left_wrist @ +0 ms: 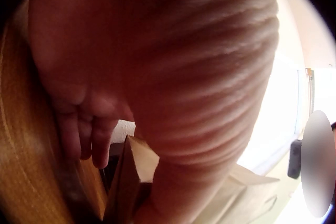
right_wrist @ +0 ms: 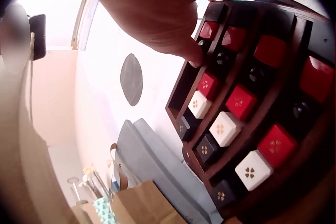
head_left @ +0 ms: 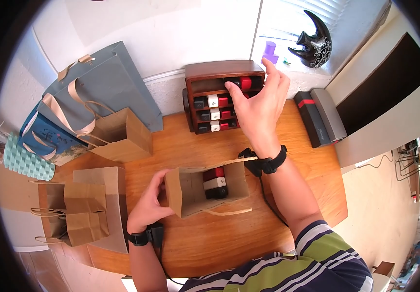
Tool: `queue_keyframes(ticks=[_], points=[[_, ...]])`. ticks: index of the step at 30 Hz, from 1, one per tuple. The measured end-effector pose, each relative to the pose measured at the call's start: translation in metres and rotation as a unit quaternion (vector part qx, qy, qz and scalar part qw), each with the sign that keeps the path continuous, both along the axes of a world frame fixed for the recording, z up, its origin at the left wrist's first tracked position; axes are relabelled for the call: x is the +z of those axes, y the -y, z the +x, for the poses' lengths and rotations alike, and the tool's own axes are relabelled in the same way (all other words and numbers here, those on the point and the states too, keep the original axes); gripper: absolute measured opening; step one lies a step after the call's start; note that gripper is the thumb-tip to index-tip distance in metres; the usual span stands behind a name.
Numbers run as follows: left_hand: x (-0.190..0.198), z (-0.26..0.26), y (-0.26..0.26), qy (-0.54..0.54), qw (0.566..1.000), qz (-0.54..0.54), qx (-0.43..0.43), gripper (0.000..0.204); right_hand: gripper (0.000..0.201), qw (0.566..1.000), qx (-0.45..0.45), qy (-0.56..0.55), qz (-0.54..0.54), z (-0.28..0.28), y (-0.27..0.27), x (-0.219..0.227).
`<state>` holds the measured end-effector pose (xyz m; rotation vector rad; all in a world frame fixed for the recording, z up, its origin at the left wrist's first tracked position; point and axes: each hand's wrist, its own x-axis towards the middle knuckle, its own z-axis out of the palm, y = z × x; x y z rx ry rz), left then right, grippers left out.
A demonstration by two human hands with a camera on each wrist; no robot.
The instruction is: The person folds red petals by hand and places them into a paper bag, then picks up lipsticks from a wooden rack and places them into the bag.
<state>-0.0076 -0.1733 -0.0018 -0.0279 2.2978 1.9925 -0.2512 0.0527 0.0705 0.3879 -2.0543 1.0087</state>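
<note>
In the head view my left hand (head_left: 145, 208) holds a brown paper bag (head_left: 173, 192) near its base, with thumb and fingers at its left side. A red, a white (head_left: 214, 183) and a black box lie inside. My right hand (head_left: 266, 104) is spread at the dark wooden shelf unit (head_left: 224, 67). Its thumb is against the black box at the left end of the top row, and its index finger extends past the unit's right edge. In the right wrist view the thumb (right_wrist: 190, 50) meets that row, above rows of red, white (right_wrist: 224, 128) and black boxes.
More paper bags (head_left: 124, 134) and a large grey bag (head_left: 117, 82) stand at the left. A blue bag (head_left: 54, 136) and a teal textured object (head_left: 27, 158) are beyond them. Long dark and grey boxes (head_left: 313, 119) lie right of the shelf. Cables trail from both wrists.
</note>
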Motion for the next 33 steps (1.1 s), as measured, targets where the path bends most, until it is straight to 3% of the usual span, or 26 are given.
queue_keyframes(ticks=[6,33], points=[[0.0,0.0,-0.001,0.003,1.0,0.004,0.004,0.089,0.086,0.999,0.033,-0.011,-0.041,0.004,0.0,-0.001],[-0.004,0.001,0.002,-0.002,1.0,-0.007,0.006,0.091,0.087,0.999,-0.031,-0.015,0.034,0.014,0.013,0.003]])
